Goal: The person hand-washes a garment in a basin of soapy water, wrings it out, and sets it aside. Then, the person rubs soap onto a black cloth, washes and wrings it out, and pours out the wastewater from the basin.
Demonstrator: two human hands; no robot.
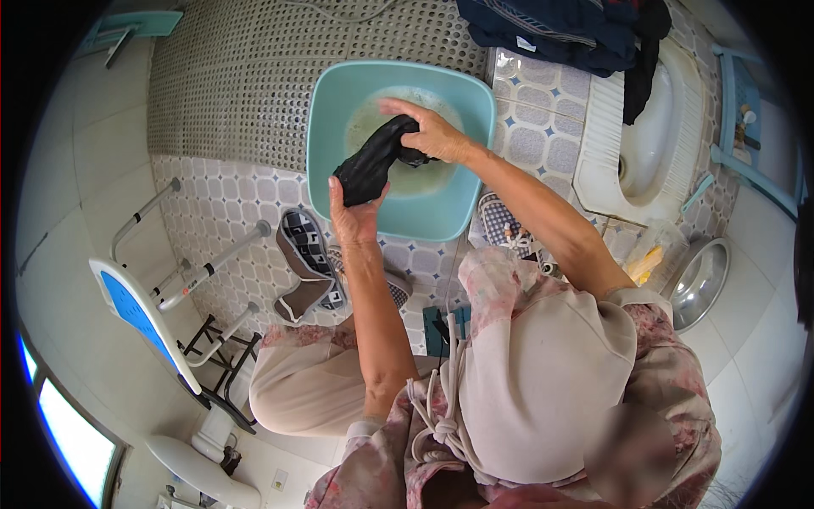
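A wet black cloth [372, 162] is stretched between my two hands above a turquoise plastic basin [486, 127]. My left hand [356, 216] holds its lower end near the basin's front left edge, with the fingers under the fabric. At the other end, my right hand [435, 133] has the cloth between thumb and palm, the fingers extended over the basin. Cloudy, sudsy water [420, 184] lies in the basin below the cloth. The exact kind of garment cannot be told.
Right of the basin is a squat toilet [668, 146], with dark clothes [553, 38] piled beside it. A metal bowl [703, 280] stands lower right. Slippers [305, 254] lie on the tiles at left, near a blue-and-white shower chair [143, 312]. A perforated mat [235, 95] covers the floor beyond.
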